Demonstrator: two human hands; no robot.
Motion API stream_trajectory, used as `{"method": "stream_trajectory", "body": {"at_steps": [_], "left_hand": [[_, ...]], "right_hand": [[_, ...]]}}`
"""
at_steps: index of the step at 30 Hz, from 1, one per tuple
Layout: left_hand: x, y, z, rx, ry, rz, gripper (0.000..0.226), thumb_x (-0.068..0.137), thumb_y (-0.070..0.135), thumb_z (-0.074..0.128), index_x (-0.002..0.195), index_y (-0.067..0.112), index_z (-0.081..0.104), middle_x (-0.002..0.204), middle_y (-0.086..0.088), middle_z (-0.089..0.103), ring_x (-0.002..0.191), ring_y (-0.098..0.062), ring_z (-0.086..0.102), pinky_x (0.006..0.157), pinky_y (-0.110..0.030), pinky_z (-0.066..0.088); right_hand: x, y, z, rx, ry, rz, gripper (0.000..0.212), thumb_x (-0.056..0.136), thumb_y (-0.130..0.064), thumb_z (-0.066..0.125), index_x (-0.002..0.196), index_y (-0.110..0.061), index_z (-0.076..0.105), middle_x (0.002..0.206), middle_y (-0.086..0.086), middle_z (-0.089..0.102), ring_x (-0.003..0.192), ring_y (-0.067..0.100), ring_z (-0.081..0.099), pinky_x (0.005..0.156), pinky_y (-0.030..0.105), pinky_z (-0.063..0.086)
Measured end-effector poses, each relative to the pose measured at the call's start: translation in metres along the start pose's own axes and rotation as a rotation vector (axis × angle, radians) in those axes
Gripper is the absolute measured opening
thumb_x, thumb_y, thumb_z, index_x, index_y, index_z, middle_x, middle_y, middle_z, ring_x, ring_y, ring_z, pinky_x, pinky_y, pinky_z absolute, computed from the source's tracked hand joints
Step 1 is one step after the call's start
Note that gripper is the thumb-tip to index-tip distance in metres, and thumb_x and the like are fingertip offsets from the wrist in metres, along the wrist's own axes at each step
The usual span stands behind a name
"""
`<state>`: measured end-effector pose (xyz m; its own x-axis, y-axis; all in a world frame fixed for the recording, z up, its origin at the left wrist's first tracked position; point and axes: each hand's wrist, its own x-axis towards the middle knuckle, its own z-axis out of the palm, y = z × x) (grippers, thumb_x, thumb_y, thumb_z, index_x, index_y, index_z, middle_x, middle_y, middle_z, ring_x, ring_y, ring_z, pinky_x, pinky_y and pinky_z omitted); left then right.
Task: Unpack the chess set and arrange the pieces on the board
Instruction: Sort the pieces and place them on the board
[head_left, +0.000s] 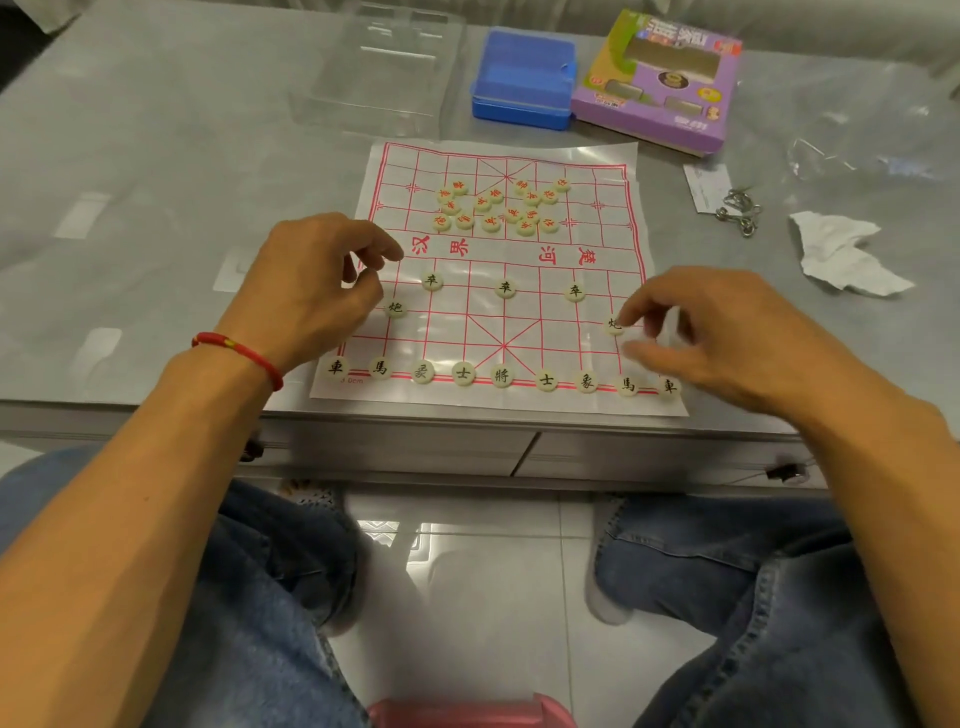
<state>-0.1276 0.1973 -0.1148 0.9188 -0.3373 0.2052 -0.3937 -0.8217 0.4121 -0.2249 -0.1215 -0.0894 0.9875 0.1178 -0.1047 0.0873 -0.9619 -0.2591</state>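
Observation:
A paper chess board (519, 332) with red lines lies on the grey table. Black-lettered pieces stand in a row along its near edge (501, 375), with three pawns (505, 287) and two cannons (395, 307) in front. Several red-lettered pieces (498, 208) lie in a loose heap on the far half. My left hand (306, 280) hovers at the board's left edge with curled fingers; whether it holds anything is hidden. My right hand (717, 332) is at the right edge, its index fingertip on the right cannon (614, 325) and its thumb just below.
Behind the board stand a clear plastic tray (384, 67), a blue plastic box (524, 78) and a purple carton (660, 83). To the right lie crumpled paper (841, 254), a metal key ring (740, 210) and clear wrap (862, 156). The table edge runs just below the board.

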Motion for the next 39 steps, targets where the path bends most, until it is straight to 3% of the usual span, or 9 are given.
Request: {"method": "stream_trajectory", "body": {"at_steps": [4,12,15,18,26,39], "left_hand": [[-0.001,0.000,0.002,0.024,-0.044,0.004,0.022,0.091,0.016,0.066,0.112,0.016,0.072,0.108,-0.007,0.068,0.084,-0.015,0.053,0.081,-0.028,0.043],[-0.001,-0.003,-0.001,0.059,-0.093,-0.033,0.026,0.089,0.015,0.069,0.115,0.016,0.072,0.101,-0.003,0.064,0.081,-0.017,0.051,0.084,-0.035,0.050],[-0.001,-0.006,-0.001,0.057,-0.145,-0.044,0.031,0.087,0.022,0.072,0.118,0.018,0.070,0.104,-0.003,0.064,0.081,-0.018,0.053,0.075,-0.030,0.048],[-0.002,-0.007,-0.001,0.048,-0.161,-0.042,0.036,0.086,0.028,0.074,0.120,0.017,0.070,0.104,-0.003,0.065,0.078,-0.016,0.052,0.073,-0.027,0.045],[-0.001,0.000,0.003,0.041,-0.203,-0.020,0.040,0.086,0.033,0.072,0.123,0.016,0.069,0.110,-0.007,0.067,0.082,-0.017,0.051,0.088,-0.037,0.052],[0.002,-0.008,0.006,0.050,-0.210,-0.036,0.038,0.085,0.031,0.074,0.119,0.016,0.071,0.111,-0.007,0.068,0.081,-0.016,0.053,0.084,-0.036,0.054]], "right_hand": [[0.002,0.019,-0.004,0.006,0.115,0.115,0.020,0.091,-0.033,0.067,0.111,-0.027,0.065,0.097,-0.009,0.061,0.073,0.003,0.050,0.069,0.028,0.041],[0.024,0.005,0.020,-0.054,0.049,0.088,0.036,0.089,-0.043,0.069,0.121,-0.028,0.064,0.111,-0.008,0.067,0.090,0.010,0.056,0.080,0.035,0.051],[0.027,0.003,0.022,-0.083,0.031,0.083,0.037,0.089,-0.045,0.068,0.120,-0.027,0.064,0.113,-0.006,0.067,0.092,0.013,0.059,0.082,0.037,0.053],[0.028,0.002,0.022,-0.105,0.030,0.085,0.036,0.089,-0.044,0.068,0.119,-0.026,0.065,0.114,-0.005,0.068,0.096,0.016,0.062,0.083,0.036,0.053],[0.029,0.001,0.021,-0.078,0.019,0.108,0.035,0.088,-0.043,0.069,0.118,-0.025,0.065,0.110,-0.006,0.068,0.091,0.014,0.061,0.083,0.038,0.056],[0.030,0.003,0.023,-0.062,0.014,0.112,0.035,0.089,-0.043,0.068,0.119,-0.024,0.064,0.113,-0.004,0.066,0.093,0.014,0.060,0.084,0.037,0.054]]}}
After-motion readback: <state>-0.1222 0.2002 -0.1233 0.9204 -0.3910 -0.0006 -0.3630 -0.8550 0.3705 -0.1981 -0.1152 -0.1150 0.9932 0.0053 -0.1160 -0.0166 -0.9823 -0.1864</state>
